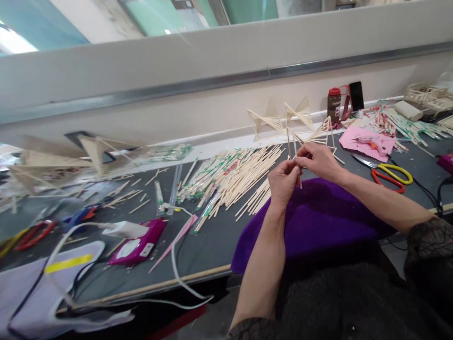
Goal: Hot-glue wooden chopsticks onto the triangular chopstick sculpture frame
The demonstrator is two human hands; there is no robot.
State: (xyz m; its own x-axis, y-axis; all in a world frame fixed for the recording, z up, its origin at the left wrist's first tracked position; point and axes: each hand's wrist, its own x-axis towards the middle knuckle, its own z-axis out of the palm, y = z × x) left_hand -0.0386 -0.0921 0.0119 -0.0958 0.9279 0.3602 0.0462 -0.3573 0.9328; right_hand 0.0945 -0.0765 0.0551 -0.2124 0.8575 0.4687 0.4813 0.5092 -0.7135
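Sticks fill most of the grey table (221,236) before us, and at its near edge our two hands meet. Our left hand (282,182) is closed, thumb and fingertips pinched on slim sticks at the near left corner of a frame (320,134); our right hand (318,160) is closed too, its fingertips pinching at the same spot, touching the left. The frame spreads up and behind our right hand, and one stick end pokes out below our fingers. We cannot tell which of its sticks are joined there

Under our wrists lies a purple cloth (318,217), draped over the table's edge. Just left of it we have a pile of bare sticks (244,182), with wrapped sticks (212,172) beside them. Two models (271,122) stand near the wall, beyond the frame. Farther right come a bottle (334,104), a phone (356,96) leaning upright, a pink sheet (364,134) and scissors (375,167) lying partly open. Well to our left, a white plug (129,230) rests on a magenta pack (154,238); things beyond are blurred
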